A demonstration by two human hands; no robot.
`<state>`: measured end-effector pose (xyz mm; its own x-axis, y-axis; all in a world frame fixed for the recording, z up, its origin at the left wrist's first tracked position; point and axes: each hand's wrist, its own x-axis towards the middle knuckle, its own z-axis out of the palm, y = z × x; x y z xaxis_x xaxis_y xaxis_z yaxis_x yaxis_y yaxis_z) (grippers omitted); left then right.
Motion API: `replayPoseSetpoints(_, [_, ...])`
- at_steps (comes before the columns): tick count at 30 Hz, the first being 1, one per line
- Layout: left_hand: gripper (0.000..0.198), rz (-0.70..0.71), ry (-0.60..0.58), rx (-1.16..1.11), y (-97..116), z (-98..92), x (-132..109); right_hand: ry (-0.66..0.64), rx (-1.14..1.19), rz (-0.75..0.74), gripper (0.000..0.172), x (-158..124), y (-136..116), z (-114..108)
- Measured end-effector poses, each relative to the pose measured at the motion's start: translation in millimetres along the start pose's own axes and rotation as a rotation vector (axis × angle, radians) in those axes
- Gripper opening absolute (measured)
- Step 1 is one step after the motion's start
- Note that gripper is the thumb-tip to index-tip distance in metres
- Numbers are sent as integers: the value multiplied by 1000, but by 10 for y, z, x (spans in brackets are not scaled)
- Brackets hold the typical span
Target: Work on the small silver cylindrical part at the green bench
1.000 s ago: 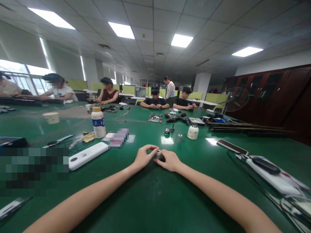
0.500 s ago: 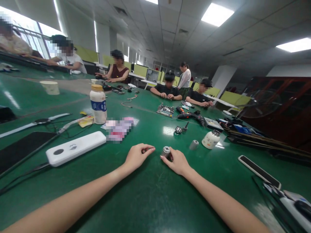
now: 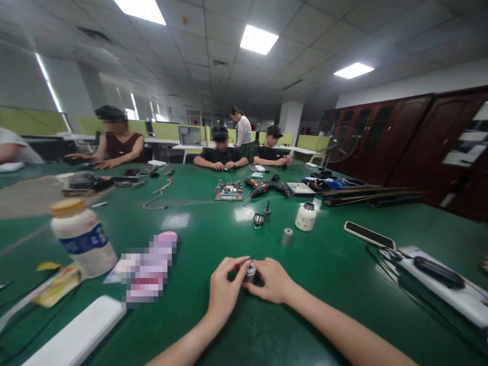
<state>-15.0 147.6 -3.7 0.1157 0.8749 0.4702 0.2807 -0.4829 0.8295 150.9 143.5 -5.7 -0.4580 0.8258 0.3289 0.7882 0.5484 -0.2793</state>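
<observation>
Both my hands meet on a small silver metal cylinder (image 3: 249, 270) standing on the green table (image 3: 328, 264). My left hand (image 3: 224, 290) curls round its left side, fingertips pinched at the top of the part. Fingers of my right hand (image 3: 272, 279) close against its right side and hold it. Further out lie a similar grey cylinder (image 3: 286, 236), a small metal fitting (image 3: 259, 219) and a little white jar (image 3: 305, 216).
A white bottle with a blue label (image 3: 82, 236) and a white oblong device (image 3: 74, 335) sit at my left. A phone (image 3: 369, 235) and a black-and-white device (image 3: 438, 277) lie at right. A circuit board (image 3: 229, 191) and tools lie mid-table. Several people sit along the far side.
My left hand, apart from the cylinder half a second ago, has come back onto it. The view has swung right and nearer the hands.
</observation>
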Motion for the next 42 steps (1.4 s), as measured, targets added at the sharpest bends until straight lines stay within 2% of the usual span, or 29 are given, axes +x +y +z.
replayPoseSetpoints(4, [29,19,-53,8,-35,-17,17,1,6,6,25,-4,4,6])
replayPoseSetpoints(9, [26,33,-81,38,62,-24,-24,-16,51,-4,23,-10,-14,-11])
replayPoseSetpoints(14, [24,12,-41,72,102,11,-30,-25,85,14,27,-22,11,-4])
replayPoseSetpoints(19, [22,63,-27,138,49,16,-48,-46,148,12,26,-16,23,12])
replayPoseSetpoints(25, [19,112,-142,165,12,-55,84,-55,107,9,23,59,26,37])
replayPoseSetpoints(31, [17,126,-82,159,-34,-85,123,-46,66,-69,18,108,80,58])
replayPoseSetpoints(35, [19,124,13,173,-81,-95,132,-23,40,-84,17,111,97,76])
replayPoseSetpoints(42, [22,102,-124,160,-71,-123,132,-50,84,-95,21,108,93,36])
